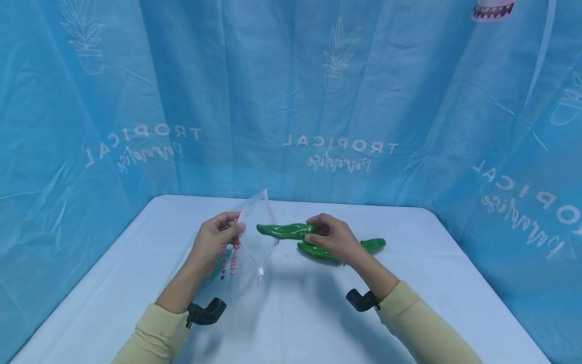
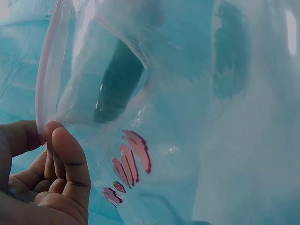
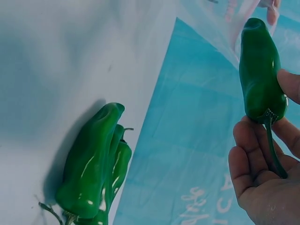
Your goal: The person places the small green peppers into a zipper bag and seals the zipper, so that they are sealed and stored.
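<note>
My left hand (image 1: pixel 217 236) pinches the rim of a clear zip bag (image 1: pixel 254 253) between thumb and fingers. The bag's mouth gapes toward the right, and pink printed marks (image 2: pixel 131 164) show on its side. In my right hand (image 1: pixel 334 235) a green chili pepper (image 1: pixel 286 231) is held by its stem end, tip pointing left. That tip overlaps the bag's mouth in the head view. Seen from the right wrist, the stem hangs over the palm. More green peppers (image 3: pixel 93 164) lie together on the table below the right hand, partly hidden by it in the head view.
A white table (image 1: pixel 291 328) with rounded far corners carries everything. Blue printed curtains (image 1: pixel 254 101) hang behind it and along both sides. Black wrist cameras (image 1: pixel 206 311) sit at both cuffs.
</note>
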`<state>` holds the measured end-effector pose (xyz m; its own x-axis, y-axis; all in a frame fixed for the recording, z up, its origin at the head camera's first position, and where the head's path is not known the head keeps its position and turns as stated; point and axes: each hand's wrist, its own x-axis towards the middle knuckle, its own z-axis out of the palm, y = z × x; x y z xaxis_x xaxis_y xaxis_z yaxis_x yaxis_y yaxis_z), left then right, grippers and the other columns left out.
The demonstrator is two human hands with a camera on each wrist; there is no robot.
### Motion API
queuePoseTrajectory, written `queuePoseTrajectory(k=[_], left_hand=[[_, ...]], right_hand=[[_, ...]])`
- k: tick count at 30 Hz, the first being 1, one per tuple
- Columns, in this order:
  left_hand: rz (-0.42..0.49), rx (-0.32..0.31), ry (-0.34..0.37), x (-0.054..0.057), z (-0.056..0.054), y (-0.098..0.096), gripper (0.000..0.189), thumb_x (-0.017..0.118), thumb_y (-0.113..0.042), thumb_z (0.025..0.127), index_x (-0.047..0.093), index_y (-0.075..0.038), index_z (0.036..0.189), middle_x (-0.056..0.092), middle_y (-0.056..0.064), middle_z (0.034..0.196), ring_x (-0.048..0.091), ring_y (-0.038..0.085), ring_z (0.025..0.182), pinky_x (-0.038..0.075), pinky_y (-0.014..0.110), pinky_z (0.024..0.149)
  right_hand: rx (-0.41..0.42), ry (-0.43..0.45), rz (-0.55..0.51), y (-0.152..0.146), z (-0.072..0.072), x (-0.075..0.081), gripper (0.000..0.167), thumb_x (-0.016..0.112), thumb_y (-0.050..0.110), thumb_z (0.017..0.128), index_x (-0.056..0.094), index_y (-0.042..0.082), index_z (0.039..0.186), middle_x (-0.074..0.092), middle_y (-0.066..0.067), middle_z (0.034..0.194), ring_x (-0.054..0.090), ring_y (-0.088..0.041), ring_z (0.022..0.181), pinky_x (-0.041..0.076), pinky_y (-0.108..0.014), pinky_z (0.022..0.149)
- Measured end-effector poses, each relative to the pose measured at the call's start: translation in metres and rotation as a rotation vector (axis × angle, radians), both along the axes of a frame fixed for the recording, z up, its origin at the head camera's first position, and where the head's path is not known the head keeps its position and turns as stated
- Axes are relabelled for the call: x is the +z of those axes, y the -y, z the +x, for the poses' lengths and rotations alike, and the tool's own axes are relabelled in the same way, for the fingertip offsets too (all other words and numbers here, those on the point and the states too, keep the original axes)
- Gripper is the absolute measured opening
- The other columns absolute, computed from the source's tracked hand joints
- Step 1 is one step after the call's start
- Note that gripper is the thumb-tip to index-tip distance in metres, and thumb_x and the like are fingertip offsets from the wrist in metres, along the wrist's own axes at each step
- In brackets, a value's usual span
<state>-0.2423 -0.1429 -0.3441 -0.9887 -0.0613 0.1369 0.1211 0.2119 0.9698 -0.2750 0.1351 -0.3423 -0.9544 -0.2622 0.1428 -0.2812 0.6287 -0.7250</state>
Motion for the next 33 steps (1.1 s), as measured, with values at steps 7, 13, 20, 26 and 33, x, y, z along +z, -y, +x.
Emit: queuePoseTrajectory(k=[7,13,20,26,33], left_hand=[[0.003,-0.003,-0.001,0.001,0.000,0.000,0.034,0.060,-0.020,0.092,0.056,-0.007,0.123,0.057,0.006,0.089,0.058,0.012,0.064,0.053,0.024,0.069],[0.003,-0.007,0.001,0.001,0.000,0.000,0.034,0.059,-0.020,0.092,0.056,-0.006,0.123,0.057,0.009,0.091,0.057,0.011,0.064,0.053,0.025,0.069],[0.011,-0.016,-0.007,0.003,0.001,0.001,0.034,0.059,-0.020,0.092,0.056,-0.005,0.122,0.056,0.013,0.092,0.056,0.011,0.065,0.053,0.022,0.067],[0.004,-0.017,-0.010,0.004,0.002,0.001,0.034,0.060,-0.021,0.092,0.056,-0.006,0.122,0.057,0.010,0.089,0.056,0.012,0.066,0.052,0.023,0.070],[0.020,-0.026,-0.014,0.004,0.001,0.002,0.034,0.060,-0.021,0.092,0.056,-0.005,0.122,0.057,0.012,0.091,0.056,0.010,0.065,0.052,0.021,0.068]], right_hand=[[0.024,-0.020,0.025,0.012,-0.003,0.001,0.037,0.070,0.028,0.084,0.061,0.018,0.118,0.066,0.001,0.108,0.062,-0.015,0.100,0.050,-0.038,0.091],[0.056,-0.051,0.050,0.019,-0.004,0.003,0.038,0.070,0.027,0.084,0.061,0.015,0.119,0.066,0.000,0.108,0.063,-0.015,0.099,0.052,-0.036,0.089],[0.089,-0.082,0.089,0.026,-0.007,0.005,0.038,0.069,0.028,0.085,0.061,0.014,0.120,0.065,0.000,0.109,0.062,-0.016,0.100,0.051,-0.037,0.089],[0.095,-0.109,0.139,0.033,-0.010,0.006,0.039,0.069,0.028,0.085,0.061,0.012,0.120,0.065,0.000,0.106,0.063,-0.015,0.098,0.051,-0.038,0.090],[0.095,-0.118,0.186,0.040,-0.013,0.007,0.040,0.069,0.029,0.085,0.062,0.013,0.121,0.064,0.001,0.103,0.061,-0.015,0.096,0.051,-0.038,0.088]])
